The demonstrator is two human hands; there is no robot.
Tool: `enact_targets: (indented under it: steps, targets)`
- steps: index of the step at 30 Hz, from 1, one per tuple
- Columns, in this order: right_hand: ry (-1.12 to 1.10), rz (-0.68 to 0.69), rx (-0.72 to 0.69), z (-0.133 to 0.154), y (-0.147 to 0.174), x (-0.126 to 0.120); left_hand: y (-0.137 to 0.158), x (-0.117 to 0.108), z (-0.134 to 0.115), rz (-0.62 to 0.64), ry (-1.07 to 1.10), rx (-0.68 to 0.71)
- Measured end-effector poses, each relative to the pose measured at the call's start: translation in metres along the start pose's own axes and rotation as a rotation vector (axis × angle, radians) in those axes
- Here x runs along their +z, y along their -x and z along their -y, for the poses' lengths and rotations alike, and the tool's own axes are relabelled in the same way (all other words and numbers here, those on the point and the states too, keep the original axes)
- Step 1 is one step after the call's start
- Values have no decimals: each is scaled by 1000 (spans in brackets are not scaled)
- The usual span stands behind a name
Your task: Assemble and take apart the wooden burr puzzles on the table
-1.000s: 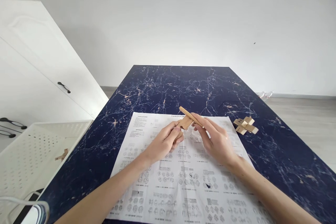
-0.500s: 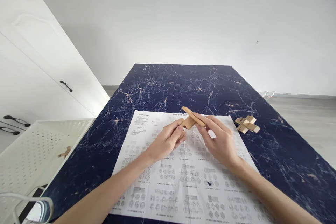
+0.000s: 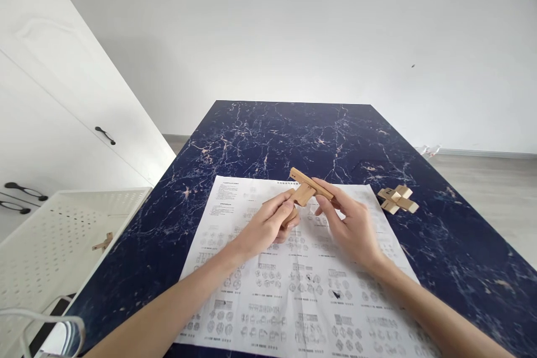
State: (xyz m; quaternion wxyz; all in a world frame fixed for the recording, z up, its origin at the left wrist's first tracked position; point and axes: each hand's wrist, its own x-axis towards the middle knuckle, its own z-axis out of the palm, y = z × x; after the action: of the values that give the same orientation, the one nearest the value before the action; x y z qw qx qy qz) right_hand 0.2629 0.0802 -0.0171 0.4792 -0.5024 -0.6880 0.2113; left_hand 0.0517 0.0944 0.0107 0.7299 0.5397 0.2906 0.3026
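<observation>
In the head view, my left hand (image 3: 268, 221) is closed around a notched wooden puzzle piece (image 3: 304, 196), which sticks out past the thumb. More wood shows under its fingers, partly hidden. My right hand (image 3: 350, 224) pinches a longer wooden puzzle bar (image 3: 298, 177) with dark printed marks. This bar lies slantwise across the end of the left-hand piece and appears to touch it. Both hands are above a large paper sheet (image 3: 201, 282) printed with small diagrams. To the right of the sheet, an interlocked wooden cross puzzle (image 3: 392, 197) rests on the table.
The dark blue marbled table (image 3: 285, 134) reaches toward the wall. At the left stands a white perforated basket (image 3: 62, 246) with a small wooden cross piece (image 3: 103, 241) and a white cable (image 3: 54, 318). Behind it is a white cabinet (image 3: 71, 89).
My right hand has turned the wooden bar, so its broad marked face now shows. The right fingers have shifted along it. My left hand has barely moved.
</observation>
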Motion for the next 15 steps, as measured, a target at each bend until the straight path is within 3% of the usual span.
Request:
enact_targets:
  steps: [11,15]
  targets:
    - [104,-9,-54,-3,1,-1,0,5,2,-89,-15,8]
    - [107,-13,-133,-3,1,-1,0,5,2,-82,-23,12]
